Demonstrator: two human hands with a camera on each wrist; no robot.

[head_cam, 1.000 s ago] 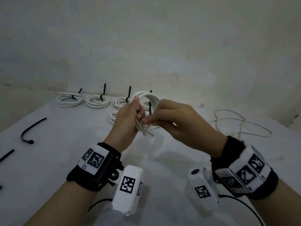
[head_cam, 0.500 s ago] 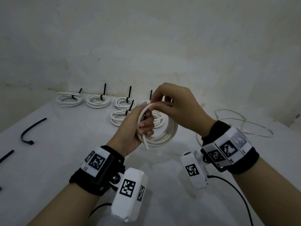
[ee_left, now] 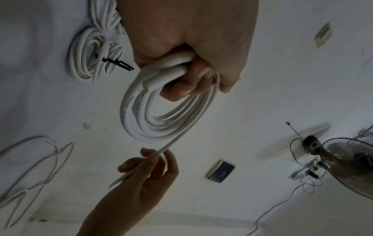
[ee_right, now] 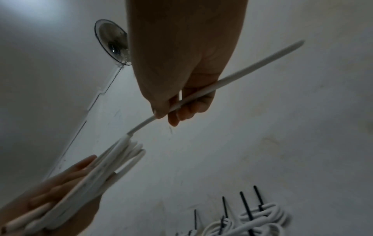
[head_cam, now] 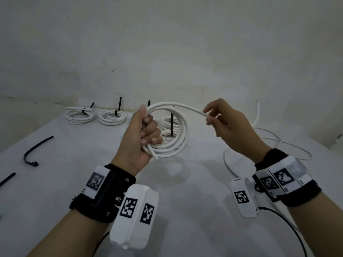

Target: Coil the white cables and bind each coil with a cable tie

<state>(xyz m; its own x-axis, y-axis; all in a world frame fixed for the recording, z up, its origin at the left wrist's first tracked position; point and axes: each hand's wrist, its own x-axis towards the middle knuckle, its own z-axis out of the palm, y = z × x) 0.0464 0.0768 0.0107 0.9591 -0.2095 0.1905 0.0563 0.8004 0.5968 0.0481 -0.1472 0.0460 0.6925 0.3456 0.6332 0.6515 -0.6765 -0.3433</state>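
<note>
My left hand (head_cam: 146, 132) grips a coil of white cable (head_cam: 178, 143) held upright above the table, fingers curled round the bundled loops (ee_left: 141, 115). The coil's free end (head_cam: 185, 108) arcs to the right, where my right hand (head_cam: 211, 117) pinches it between thumb and fingers; a short tail (ee_right: 262, 62) sticks out past that hand. Several finished coils bound with black ties (head_cam: 111, 117) lie in a row at the table's far edge. A loose black cable tie (head_cam: 35, 151) lies on the left of the table.
An uncoiled white cable (head_cam: 274, 141) sprawls on the right of the table (head_cam: 185, 229). Another black tie (head_cam: 7, 179) sits at the left edge. The wall stands right behind the table. A fan (ee_left: 347, 162) shows in the left wrist view.
My right hand has moved from the top of the coil out to the right, drawing the free end of the cable into an arc. The left hand keeps its grip on the coil.
</note>
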